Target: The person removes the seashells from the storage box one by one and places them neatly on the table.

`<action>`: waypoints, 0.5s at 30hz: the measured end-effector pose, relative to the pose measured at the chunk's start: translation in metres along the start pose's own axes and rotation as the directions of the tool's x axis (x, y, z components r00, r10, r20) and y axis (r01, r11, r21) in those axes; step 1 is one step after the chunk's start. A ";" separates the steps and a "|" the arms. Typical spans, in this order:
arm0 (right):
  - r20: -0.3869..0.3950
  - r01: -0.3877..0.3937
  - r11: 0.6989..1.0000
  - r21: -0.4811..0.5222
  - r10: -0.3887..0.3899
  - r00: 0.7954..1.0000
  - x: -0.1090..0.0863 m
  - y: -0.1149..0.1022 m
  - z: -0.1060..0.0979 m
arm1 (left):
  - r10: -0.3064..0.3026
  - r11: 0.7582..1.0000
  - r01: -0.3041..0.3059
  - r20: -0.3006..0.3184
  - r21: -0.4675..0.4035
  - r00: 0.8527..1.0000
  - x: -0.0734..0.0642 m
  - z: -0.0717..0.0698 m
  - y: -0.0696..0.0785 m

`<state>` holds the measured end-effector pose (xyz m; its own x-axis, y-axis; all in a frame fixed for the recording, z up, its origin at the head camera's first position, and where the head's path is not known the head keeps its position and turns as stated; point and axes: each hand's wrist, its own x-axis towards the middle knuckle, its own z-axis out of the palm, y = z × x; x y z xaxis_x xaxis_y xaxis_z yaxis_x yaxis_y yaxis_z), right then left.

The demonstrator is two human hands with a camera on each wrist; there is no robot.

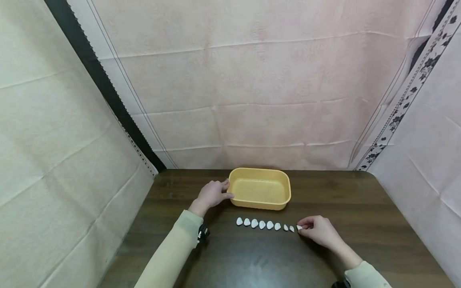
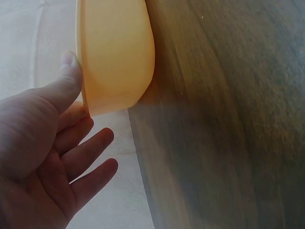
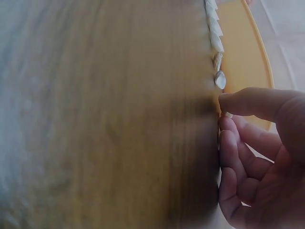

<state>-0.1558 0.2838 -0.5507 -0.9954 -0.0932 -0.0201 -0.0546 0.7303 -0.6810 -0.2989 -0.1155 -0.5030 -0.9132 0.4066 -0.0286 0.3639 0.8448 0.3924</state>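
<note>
A yellow plastic basin sits on the dark wooden table, and my left hand grips its left end. In the left wrist view, the thumb presses near the rim of the basin, with the other fingers spread below. Several small white shell-like pieces lie in a row in front of the basin. At the row's right end my right hand pinches one more white piece between thumb and fingers, close over the tabletop. In the right wrist view the fingertips mostly hide that piece.
The brown wooden table ends at the back against a pale cloth wall. More cloth hangs on the left and right sides. A dark device is worn on the left wrist.
</note>
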 end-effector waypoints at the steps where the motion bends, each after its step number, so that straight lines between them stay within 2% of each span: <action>1: -0.002 0.001 1.000 -0.004 -0.001 1.000 0.000 0.000 0.000 | 0.000 1.000 0.000 -0.003 0.001 1.000 0.000 0.000 0.000; 15: -0.010 -0.001 0.999 -0.039 0.001 1.000 -0.002 -0.004 0.003 | -0.012 1.000 0.012 -0.005 -0.014 1.000 0.001 0.001 0.000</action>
<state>-0.1539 0.2792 -0.5500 -0.9962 -0.0855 -0.0132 -0.0563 0.7563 -0.6518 -0.2996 -0.1150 -0.5038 -0.9183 0.3948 -0.0283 0.3506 0.8446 0.4046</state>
